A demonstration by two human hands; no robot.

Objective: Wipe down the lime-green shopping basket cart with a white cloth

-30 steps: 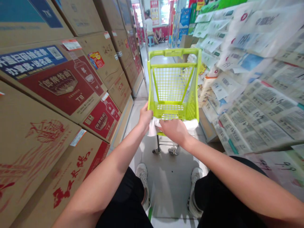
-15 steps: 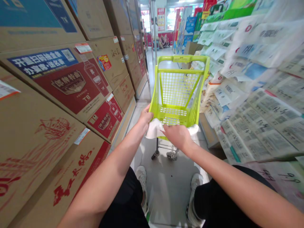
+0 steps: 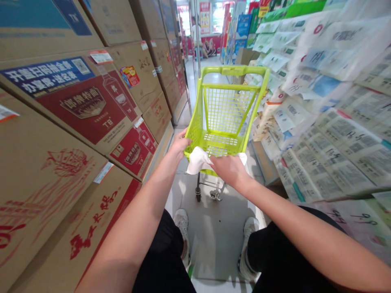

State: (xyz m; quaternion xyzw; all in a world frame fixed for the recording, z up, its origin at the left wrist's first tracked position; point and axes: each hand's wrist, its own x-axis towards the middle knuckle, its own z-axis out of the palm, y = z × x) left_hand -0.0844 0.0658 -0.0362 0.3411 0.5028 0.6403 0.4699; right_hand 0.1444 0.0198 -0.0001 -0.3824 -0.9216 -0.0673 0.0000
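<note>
A lime-green shopping cart (image 3: 229, 110) stands upright in front of me, its plastic basket bare inside. My left hand (image 3: 181, 145) is closed around the basket's left edge, near the corner closest to me. With bent fingers, my right hand (image 3: 229, 167) presses a white cloth (image 3: 198, 159) over the near rim. The cloth hangs down on the left of that hand, and a bit of it shows on the right. My right fingertips are partly hidden by the hand itself.
Stacked cardboard cartons (image 3: 91, 106) wall the aisle on the left. Packs of tissue paper (image 3: 332, 122) pile up on the right. A person (image 3: 197, 34) is far down the aisle. Below the cart, its wheels (image 3: 216, 195) rest on the tiled floor (image 3: 214, 240), between my shoes.
The cart has swung slightly, its near end shifting left. My left hand has gone left with its edge. My right hand still presses the cloth on the rim.
</note>
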